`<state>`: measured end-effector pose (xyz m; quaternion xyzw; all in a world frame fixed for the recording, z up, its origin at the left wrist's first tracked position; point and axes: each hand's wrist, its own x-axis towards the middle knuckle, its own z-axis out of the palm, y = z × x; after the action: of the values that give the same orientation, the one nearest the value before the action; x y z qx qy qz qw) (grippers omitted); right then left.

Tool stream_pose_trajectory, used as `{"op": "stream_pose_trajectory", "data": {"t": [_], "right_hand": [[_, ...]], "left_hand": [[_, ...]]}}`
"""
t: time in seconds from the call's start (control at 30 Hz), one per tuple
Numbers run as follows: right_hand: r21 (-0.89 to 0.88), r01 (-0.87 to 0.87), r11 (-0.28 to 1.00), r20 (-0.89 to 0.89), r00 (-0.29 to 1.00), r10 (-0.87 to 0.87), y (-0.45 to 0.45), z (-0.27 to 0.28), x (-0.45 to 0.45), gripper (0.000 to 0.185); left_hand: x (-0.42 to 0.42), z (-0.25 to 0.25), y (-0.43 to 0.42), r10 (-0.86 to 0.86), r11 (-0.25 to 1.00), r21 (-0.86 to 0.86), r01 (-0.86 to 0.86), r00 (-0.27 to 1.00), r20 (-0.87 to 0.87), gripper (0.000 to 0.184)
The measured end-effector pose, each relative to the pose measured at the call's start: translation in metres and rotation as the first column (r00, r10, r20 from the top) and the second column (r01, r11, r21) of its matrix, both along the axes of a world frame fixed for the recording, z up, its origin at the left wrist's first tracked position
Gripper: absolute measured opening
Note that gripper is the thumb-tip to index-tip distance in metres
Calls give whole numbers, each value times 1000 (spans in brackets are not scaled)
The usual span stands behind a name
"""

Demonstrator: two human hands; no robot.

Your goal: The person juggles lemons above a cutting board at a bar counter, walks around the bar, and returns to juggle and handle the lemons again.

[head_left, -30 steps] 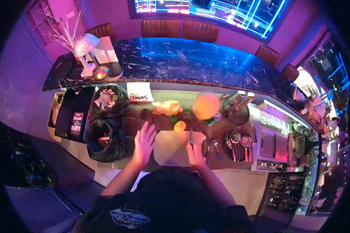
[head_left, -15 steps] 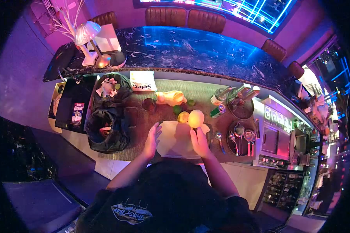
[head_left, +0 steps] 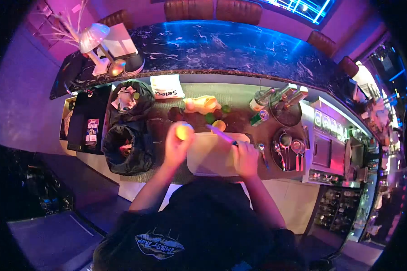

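Observation:
My left hand [head_left: 176, 147] is closed around a round yellow citrus fruit [head_left: 184, 131], held up over the left side of the white cutting board [head_left: 208, 160]. In my right hand [head_left: 245, 159] is a knife [head_left: 220, 135], gripped by its dark handle over the board's right side. Its blade slants up and left toward the fruit without touching it. Behind the board lie another yellow-orange fruit [head_left: 219, 126] and a green lime [head_left: 210, 118]. Beyond them sits a pale yellow bag [head_left: 201, 104] with round shapes in it.
Two black-lined bins [head_left: 127, 151] stand at left. To the right are a green can [head_left: 259, 118], a jigger-like metal tool [head_left: 263, 153], a round tray of bar strainers and spoons [head_left: 288, 151], and a tray of bottles [head_left: 287, 110]. A marble counter [head_left: 212, 54] runs along the back.
The yellow fruit has passed from my right hand to my left, which was open. My right hand now holds the knife. The view has shifted slightly.

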<state>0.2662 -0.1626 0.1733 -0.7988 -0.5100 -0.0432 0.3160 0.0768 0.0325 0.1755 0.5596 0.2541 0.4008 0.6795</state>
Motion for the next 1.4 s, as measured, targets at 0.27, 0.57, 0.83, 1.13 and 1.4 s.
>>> {"op": "stream_pose_trajectory", "data": {"t": [0.27, 0.57, 0.83, 1.13, 1.4], "right_hand": [[37, 396, 918, -229, 897, -378, -101, -86, 82, 25], [-223, 665, 713, 68, 740, -669, -151, -156, 121, 37], [-262, 633, 729, 15, 758, -653, -138, -177, 118, 37], [-4, 109, 994, 88, 990, -109, -56, -114, 42, 42], [-275, -22, 961, -237, 971, -45, -40, -152, 20, 55]], "left_hand": [[-31, -22, 7, -303, 899, -377, 225, 939, -162, 36], [-29, -82, -55, -505, 491, -829, 270, 863, -19, 61], [-1, -16, -63, -376, 573, -740, 352, 915, 144, 44], [24, 24, -43, -340, 913, 212, 349, 937, -80, 56], [29, 39, -35, -305, 933, 212, 291, 952, 36, 60]]}}
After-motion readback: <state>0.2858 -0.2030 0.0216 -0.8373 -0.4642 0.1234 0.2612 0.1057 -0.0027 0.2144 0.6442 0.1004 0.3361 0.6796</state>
